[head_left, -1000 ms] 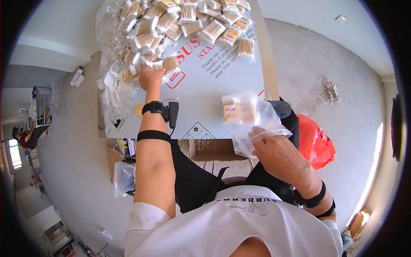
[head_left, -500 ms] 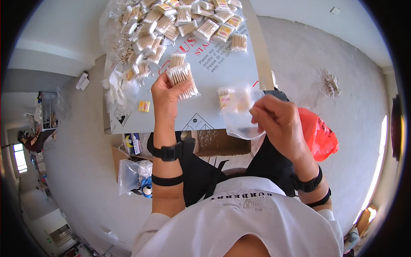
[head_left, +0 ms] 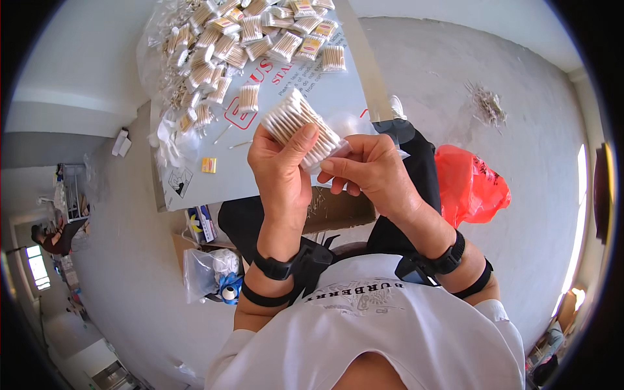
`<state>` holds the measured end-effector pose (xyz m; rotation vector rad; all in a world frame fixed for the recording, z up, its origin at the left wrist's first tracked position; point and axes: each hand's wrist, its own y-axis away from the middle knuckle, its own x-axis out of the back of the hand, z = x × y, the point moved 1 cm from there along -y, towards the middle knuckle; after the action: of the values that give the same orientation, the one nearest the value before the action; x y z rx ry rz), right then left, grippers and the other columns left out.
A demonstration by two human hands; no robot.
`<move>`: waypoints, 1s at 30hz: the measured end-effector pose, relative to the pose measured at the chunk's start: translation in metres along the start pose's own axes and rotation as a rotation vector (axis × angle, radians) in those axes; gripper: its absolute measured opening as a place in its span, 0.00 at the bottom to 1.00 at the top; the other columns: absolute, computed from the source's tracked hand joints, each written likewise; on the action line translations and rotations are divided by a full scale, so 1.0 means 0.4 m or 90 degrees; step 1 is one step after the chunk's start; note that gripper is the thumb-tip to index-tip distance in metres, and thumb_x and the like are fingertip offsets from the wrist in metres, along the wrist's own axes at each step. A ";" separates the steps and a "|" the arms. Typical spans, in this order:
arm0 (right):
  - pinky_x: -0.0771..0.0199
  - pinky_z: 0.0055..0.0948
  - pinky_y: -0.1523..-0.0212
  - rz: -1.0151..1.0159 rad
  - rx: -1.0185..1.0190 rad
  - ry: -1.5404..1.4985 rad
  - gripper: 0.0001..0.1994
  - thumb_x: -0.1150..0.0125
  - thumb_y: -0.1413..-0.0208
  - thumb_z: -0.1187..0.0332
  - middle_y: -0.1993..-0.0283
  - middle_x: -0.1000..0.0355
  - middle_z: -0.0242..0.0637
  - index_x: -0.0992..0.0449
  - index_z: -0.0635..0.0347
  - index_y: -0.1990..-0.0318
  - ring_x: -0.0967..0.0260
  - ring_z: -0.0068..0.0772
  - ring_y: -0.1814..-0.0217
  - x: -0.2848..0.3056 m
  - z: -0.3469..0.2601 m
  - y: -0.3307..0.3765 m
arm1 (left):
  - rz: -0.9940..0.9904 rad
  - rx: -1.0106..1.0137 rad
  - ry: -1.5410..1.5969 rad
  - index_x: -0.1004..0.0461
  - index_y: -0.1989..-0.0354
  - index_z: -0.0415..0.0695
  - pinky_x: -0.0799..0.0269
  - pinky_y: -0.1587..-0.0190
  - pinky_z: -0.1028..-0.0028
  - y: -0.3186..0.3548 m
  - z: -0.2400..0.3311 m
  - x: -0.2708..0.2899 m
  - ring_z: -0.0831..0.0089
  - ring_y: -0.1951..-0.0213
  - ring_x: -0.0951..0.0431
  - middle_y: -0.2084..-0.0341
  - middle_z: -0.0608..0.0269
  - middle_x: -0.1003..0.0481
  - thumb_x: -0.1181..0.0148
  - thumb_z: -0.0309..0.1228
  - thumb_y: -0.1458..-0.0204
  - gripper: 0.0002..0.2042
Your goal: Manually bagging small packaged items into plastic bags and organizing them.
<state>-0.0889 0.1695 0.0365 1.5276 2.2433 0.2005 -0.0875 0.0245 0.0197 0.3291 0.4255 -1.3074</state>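
My left hand [head_left: 278, 170] grips a pack of cotton swabs [head_left: 292, 120] in clear wrap, thumb across its face, held tilted above the table's near part. At the pack's lower right end, my right hand [head_left: 383, 175] pinches the clear wrapper between thumb and fingers. A clear plastic bag [head_left: 350, 125] lies partly hidden behind the right hand. Farther off on the table sits a single swab pack [head_left: 248, 99], with a few loose swabs [head_left: 240, 144] nearer me. A small yellow card [head_left: 208, 165] rests left of my left hand.
Many swab packs [head_left: 257, 47] are heaped at the table's far left. Below the near edge stands a cardboard box [head_left: 351, 211]. A red plastic bag [head_left: 465, 188] is at the right, and scattered sticks [head_left: 486, 105] lie on the floor. Another person [head_left: 55, 239] is far left.
My right hand has let go of the clear bag and moved left to the swab pack's end. The left hand has brought the pack right and tilted it. The view has shifted slightly.
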 end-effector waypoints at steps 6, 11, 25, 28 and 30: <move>0.34 0.18 0.74 0.115 0.216 0.093 0.08 0.33 0.51 0.75 0.76 0.28 0.31 0.26 0.70 0.70 0.37 0.13 0.74 -0.021 0.037 0.001 | 0.069 0.121 0.175 0.30 0.54 0.37 0.28 0.50 0.66 0.013 -0.034 -0.001 0.68 0.58 0.24 0.62 0.60 0.25 0.36 0.33 0.48 0.17; 0.34 0.19 0.73 0.141 0.224 0.017 0.06 0.34 0.50 0.76 0.77 0.29 0.30 0.26 0.70 0.71 0.38 0.13 0.74 -0.046 0.041 -0.002 | -0.012 0.229 0.306 0.32 0.49 0.41 0.29 0.48 0.62 0.018 -0.047 0.030 0.64 0.56 0.24 0.59 0.57 0.25 0.37 0.33 0.47 0.19; 0.38 0.28 0.71 -0.137 0.282 0.434 0.06 0.41 0.48 0.77 0.77 0.36 0.38 0.33 0.68 0.72 0.41 0.27 0.75 0.042 -0.027 -0.023 | -0.326 -0.271 -0.485 0.33 0.41 0.38 0.41 0.40 0.63 -0.037 0.144 0.102 0.61 0.41 0.35 0.44 0.55 0.31 0.26 0.31 0.66 0.38; 0.36 0.30 0.70 -0.155 0.284 0.462 0.06 0.40 0.49 0.75 0.75 0.35 0.39 0.32 0.66 0.70 0.38 0.32 0.73 0.036 -0.041 -0.024 | -0.469 -0.082 -0.615 0.25 0.53 0.40 0.28 0.56 0.70 -0.017 0.134 0.059 0.72 0.59 0.23 0.61 0.60 0.23 0.23 0.28 0.69 0.29; 0.36 0.28 0.70 -0.152 0.304 0.476 0.07 0.38 0.48 0.73 0.74 0.33 0.37 0.31 0.66 0.70 0.37 0.29 0.73 0.031 -0.051 -0.018 | -0.391 -0.021 -0.486 0.26 0.57 0.40 0.27 0.60 0.74 0.001 0.085 0.077 0.77 0.63 0.24 0.65 0.63 0.22 0.23 0.27 0.66 0.25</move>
<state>-0.1073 0.1806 0.0494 1.5515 3.2322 0.1946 -0.0772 -0.0174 0.0349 -0.3686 -0.1227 -1.8945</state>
